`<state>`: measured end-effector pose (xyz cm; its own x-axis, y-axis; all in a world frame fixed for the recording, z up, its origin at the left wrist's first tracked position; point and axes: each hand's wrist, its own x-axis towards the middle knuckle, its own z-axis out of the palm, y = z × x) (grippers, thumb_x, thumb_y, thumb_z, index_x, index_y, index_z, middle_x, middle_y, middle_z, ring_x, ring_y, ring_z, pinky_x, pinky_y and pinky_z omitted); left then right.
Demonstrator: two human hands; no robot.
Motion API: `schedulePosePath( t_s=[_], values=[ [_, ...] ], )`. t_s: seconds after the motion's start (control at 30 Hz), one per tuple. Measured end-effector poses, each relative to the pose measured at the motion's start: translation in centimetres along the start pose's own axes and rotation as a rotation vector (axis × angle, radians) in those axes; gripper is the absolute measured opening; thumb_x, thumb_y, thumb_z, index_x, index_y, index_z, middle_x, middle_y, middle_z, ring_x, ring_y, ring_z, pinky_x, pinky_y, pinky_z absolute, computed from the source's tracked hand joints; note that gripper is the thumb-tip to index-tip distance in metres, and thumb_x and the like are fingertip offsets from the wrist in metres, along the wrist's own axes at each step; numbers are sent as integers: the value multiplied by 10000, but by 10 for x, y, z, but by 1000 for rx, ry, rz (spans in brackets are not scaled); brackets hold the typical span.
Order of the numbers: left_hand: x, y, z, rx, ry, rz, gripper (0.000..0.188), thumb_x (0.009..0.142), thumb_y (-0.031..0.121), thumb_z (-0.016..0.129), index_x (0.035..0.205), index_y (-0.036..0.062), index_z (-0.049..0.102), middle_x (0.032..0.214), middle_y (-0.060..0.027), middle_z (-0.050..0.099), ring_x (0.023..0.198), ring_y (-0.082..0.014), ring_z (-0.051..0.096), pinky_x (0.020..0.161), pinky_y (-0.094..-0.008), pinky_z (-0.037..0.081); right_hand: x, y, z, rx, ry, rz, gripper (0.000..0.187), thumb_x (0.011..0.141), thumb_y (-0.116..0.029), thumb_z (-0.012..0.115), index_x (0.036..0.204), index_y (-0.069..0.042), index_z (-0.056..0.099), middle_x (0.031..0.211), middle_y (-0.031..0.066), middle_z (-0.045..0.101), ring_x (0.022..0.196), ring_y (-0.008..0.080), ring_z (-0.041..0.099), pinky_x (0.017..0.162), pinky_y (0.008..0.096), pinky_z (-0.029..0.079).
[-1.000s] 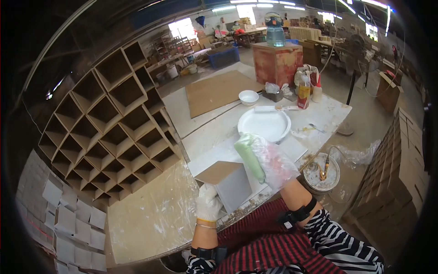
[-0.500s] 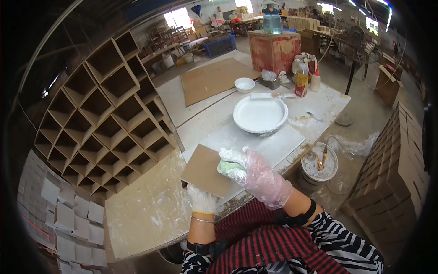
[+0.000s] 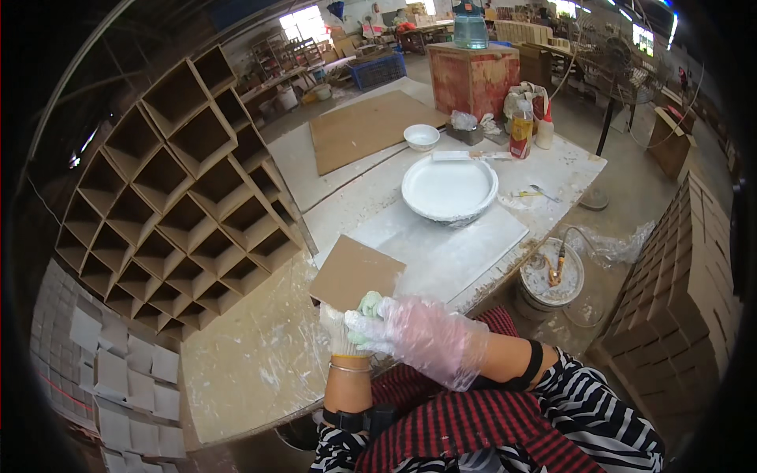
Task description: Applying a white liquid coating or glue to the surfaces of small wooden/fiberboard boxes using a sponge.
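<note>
Glue-smeared workbench (image 3: 260, 363), workshop: now gripping flat brown cardboard square (image 3: 356, 272) at near edge in white-gloved left hand (image 3: 341, 331); plastic-gloved right hand (image 3: 418, 335), back from white glue basin (image 3: 449, 189), closing on pale green sponge (image 3: 369, 303), pressing it to cardboard.

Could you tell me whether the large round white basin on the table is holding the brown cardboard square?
No, the brown cardboard square lies apart from the large round white basin.

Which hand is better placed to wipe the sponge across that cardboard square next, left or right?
Probably the right hand. In its clear plastic glove it already grips the green sponge at the near edge of the cardboard square. The left hand, in a white glove, is busy holding that same edge, steadying the square.
</note>
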<state>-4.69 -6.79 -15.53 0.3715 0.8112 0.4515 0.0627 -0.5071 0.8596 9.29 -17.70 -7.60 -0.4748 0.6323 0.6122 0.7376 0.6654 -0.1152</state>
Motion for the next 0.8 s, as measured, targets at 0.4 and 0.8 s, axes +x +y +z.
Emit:
schedulePosePath(
  t_s=[0.4,0.8],
  values=[
    [18,-24,-4,-1563,-390,-117,391,1003,319,352,1218,35,513,1206,-116,556,1057,-237,530,943,-368,444,2,0,4,287,-17,286,403,771,-84,589,1172,-96,631,1180,163,600,1072,298,591,876,421,518],
    [17,-46,4,-1340,-27,-204,389,1014,262,325,1283,28,481,1268,-126,532,1171,-274,496,1009,-387,408,-17,35,11,-92,78,-138,376,825,-128,595,1193,-54,596,1241,152,576,1071,320,604,960,426,478]
  ],
)
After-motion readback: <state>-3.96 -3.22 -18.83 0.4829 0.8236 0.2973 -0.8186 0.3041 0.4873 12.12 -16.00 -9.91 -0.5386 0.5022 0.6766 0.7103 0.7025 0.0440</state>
